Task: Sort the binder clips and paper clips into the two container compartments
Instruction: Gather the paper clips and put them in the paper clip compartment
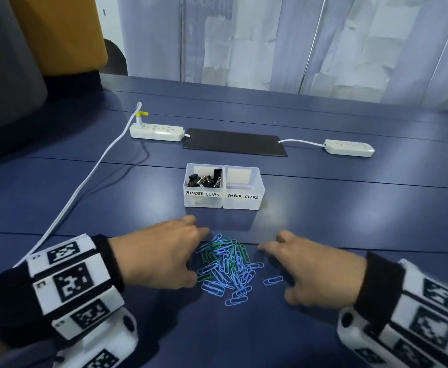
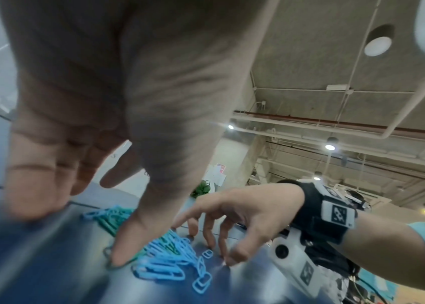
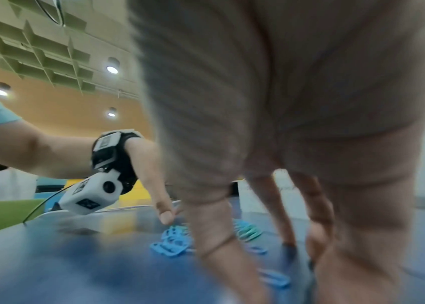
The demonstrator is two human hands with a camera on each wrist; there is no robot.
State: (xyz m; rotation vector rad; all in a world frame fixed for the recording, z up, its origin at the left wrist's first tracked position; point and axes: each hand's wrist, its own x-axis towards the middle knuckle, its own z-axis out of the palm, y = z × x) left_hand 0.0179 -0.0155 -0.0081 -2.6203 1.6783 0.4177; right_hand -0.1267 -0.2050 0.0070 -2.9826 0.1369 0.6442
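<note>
A loose pile of blue and green paper clips (image 1: 225, 269) lies on the dark blue table (image 1: 350, 213) in front of a clear two-compartment container (image 1: 224, 201). The compartment labelled BINDER CLIPS (image 1: 203, 180) holds several black binder clips. Nothing shows in the compartment labelled PAPER CLIPS (image 1: 244, 185). My left hand (image 1: 183, 253) rests on the table against the pile's left side, thumb tip (image 2: 120, 257) down beside the clips (image 2: 164, 261). My right hand (image 1: 292, 266) stands on its fingertips (image 2: 207, 240) at the pile's right side. Neither hand holds anything. One blue clip (image 1: 273, 280) lies apart by the right hand.
Behind the container lie a black mat (image 1: 235, 142) and two white power strips (image 1: 156, 131) (image 1: 349, 147). A white cable (image 1: 84, 189) runs from the left strip toward my left wrist. A frosted partition stands at the table's far edge.
</note>
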